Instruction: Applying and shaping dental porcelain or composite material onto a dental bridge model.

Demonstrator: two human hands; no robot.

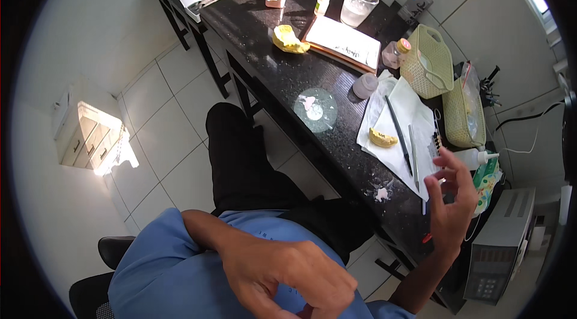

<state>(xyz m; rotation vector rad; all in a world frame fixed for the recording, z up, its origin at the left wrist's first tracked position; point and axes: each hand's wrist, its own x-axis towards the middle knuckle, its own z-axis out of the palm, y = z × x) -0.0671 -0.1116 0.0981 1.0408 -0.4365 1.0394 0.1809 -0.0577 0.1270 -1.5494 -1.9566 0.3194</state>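
My left hand (288,274) is in front of my torso at the lower middle, its fingers curled inward. Whatever it may hold is hidden from sight. Over the right end of the dark worktop is my right hand (452,205), raised with thumb and fingers curved and apart. Just beyond its fingers lies a white squeeze bottle (475,159) with a narrow nozzle. To its left, white paper towels (375,119) carry a small yellowish dental cast (383,137), a black thin-handled tool (399,137) and a slim metal instrument (413,153).
A round glass slab (315,110) with pink and white paste lies near the worktop's front edge. Behind are a small cup (365,85), a yellow cast (288,40), a white-topped box (342,44) and a glass beaker (359,6). Woven baskets (427,63) line the wall.
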